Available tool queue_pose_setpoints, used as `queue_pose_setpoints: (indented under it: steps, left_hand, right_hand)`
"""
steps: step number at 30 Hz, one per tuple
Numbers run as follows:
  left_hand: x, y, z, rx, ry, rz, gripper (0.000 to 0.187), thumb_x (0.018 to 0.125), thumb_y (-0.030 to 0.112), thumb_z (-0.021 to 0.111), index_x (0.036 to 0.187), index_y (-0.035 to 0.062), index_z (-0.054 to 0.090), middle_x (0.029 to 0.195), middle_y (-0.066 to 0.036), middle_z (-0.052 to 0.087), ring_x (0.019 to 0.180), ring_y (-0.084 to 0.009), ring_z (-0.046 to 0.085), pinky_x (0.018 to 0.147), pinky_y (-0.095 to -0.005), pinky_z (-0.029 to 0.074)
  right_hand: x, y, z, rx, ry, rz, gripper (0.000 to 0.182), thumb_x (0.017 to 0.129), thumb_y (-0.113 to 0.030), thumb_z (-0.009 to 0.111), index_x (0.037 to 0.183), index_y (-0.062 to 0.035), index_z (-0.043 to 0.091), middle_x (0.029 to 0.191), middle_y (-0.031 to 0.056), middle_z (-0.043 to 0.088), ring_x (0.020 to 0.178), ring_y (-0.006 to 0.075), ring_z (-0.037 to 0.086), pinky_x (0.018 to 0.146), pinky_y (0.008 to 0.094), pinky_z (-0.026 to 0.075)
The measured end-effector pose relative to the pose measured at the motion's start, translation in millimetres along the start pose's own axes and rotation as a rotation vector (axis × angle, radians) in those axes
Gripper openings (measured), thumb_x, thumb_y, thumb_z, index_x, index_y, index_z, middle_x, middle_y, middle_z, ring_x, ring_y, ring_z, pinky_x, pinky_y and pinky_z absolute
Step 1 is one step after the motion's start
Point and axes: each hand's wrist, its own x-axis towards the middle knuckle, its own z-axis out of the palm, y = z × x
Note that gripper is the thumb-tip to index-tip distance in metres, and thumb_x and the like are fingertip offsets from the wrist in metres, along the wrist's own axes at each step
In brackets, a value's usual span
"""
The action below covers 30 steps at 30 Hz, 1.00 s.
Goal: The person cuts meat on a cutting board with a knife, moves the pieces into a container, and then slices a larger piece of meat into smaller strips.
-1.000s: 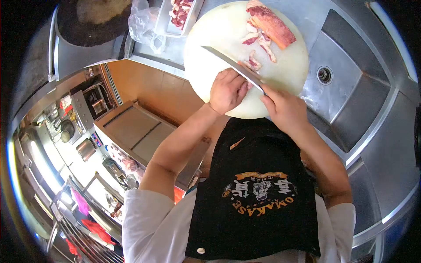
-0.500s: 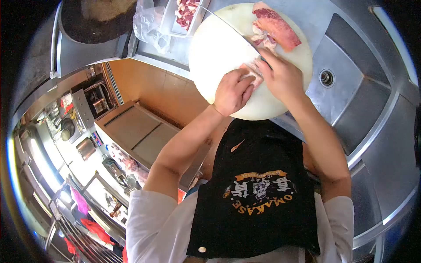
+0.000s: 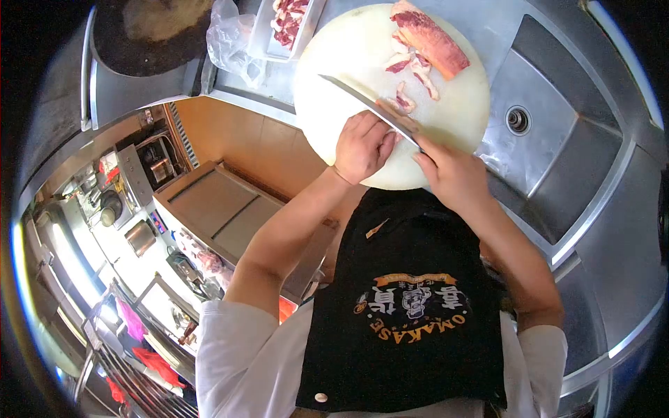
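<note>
My right hand is wrapped round the handle end of a kitchen knife. Its long blade slants to the upper left, low over the round white cutting board. Close against the blade, my left hand has its fingers curled down on a piece of meat, mostly hidden by the hand and the blade. Beyond the knife lie a small trimmed meat scrap and several pale, fatty strips. A large slab of red meat with a fat layer rests at the board's far right.
A clear plastic tray of cut meat stands left of the board, beside a crumpled plastic bag. To the right is a metal sink with a drain. A large dark wok sits at the upper left.
The knife has come down and toward me, now lying across the front of my left fingers. My right hand has moved nearer. More meat scraps show beyond the blade.
</note>
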Motion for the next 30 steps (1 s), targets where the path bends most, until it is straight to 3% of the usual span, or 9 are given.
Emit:
queue_pose_setpoints:
  steps: [2,6,9,13,16,20,23,25,30]
  left_hand:
    - [-2,0,0,0.001,-0.049,-0.030,0.032,0.081,0.006,0.079,0.112,0.0047,0.074,0.107,-0.015,0.068,0.097,-0.0362,0.065,0.086,-0.0450,0.051]
    - [0,2,-1,-0.001,-0.003,-0.013,0.021,0.082,0.009,0.078,0.103,0.0051,0.072,0.099,-0.011,0.066,0.092,-0.0330,0.065,0.082,-0.0442,0.052]
    - [-1,1,-1,-0.042,-0.007,-0.019,0.023,0.082,0.009,0.077,0.104,0.0050,0.073,0.101,-0.011,0.067,0.095,-0.0330,0.066,0.085,-0.0439,0.052]
    - [-2,-2,2,-0.032,0.017,0.007,0.026,0.082,0.009,0.078,0.107,0.0044,0.073,0.104,-0.012,0.068,0.101,-0.0336,0.066,0.090,-0.0431,0.053]
    - [-2,1,-4,-0.022,0.037,0.020,0.026,0.082,0.009,0.078,0.108,0.0036,0.073,0.106,-0.013,0.068,0.103,-0.0342,0.066,0.092,-0.0429,0.053]
    - [-9,0,0,-0.071,0.097,-0.039,0.030,0.083,0.009,0.079,0.111,0.0018,0.072,0.111,-0.018,0.067,0.105,-0.0385,0.064,0.091,-0.0450,0.053]
    - [-8,-1,-3,-0.046,-0.025,-0.028,0.033,0.082,0.009,0.079,0.114,0.0031,0.072,0.111,-0.018,0.067,0.106,-0.0385,0.064,0.092,-0.0448,0.052]
    - [-5,1,-5,-0.009,0.034,0.005,0.028,0.082,0.009,0.078,0.109,0.0036,0.073,0.108,-0.015,0.068,0.101,-0.0358,0.065,0.088,-0.0444,0.052]
    - [-4,0,0,0.011,0.007,-0.006,0.026,0.081,0.009,0.078,0.106,0.0044,0.074,0.105,-0.013,0.068,0.097,-0.0344,0.066,0.086,-0.0440,0.052]
  right_hand:
    - [-7,-1,-5,0.002,-0.012,0.024,0.038,0.104,-0.036,0.062,0.138,-0.0212,0.063,0.100,0.0167,0.076,0.082,0.0398,0.074,0.068,0.0546,0.057]
    - [-67,8,-33,-0.045,-0.013,0.072,0.035,0.103,-0.034,0.062,0.134,-0.0189,0.064,0.096,0.0172,0.075,0.082,0.0406,0.073,0.069,0.0553,0.057]
    - [-52,3,-25,-0.037,-0.032,0.099,0.034,0.103,-0.034,0.063,0.133,-0.0177,0.065,0.096,0.0176,0.075,0.082,0.0406,0.073,0.071,0.0552,0.057]
    - [81,-14,17,0.030,0.002,-0.031,0.035,0.102,-0.034,0.065,0.132,-0.0166,0.067,0.102,0.0175,0.076,0.085,0.0398,0.074,0.075,0.0526,0.058]
    - [105,-11,19,0.009,0.344,-0.166,0.034,0.102,-0.033,0.065,0.131,-0.0159,0.068,0.100,0.0170,0.076,0.087,0.0393,0.074,0.074,0.0516,0.058]
    - [20,-3,-24,0.039,0.158,0.003,0.038,0.101,-0.033,0.065,0.136,-0.0165,0.067,0.106,0.0164,0.076,0.091,0.0374,0.074,0.074,0.0496,0.058]
    - [-46,-7,-40,-0.018,0.001,0.035,0.037,0.100,-0.025,0.070,0.136,-0.0147,0.068,0.113,0.0169,0.075,0.098,0.0368,0.074,0.081,0.0462,0.059]
    - [-71,-7,-47,-0.064,-0.031,0.064,0.040,0.099,-0.029,0.069,0.137,-0.0164,0.068,0.102,0.0172,0.075,0.092,0.0383,0.074,0.075,0.0486,0.058]
    - [-26,-13,-19,-0.052,-0.069,0.101,0.041,0.102,-0.035,0.064,0.138,-0.0150,0.066,0.093,0.0180,0.075,0.087,0.0377,0.075,0.070,0.0505,0.058]
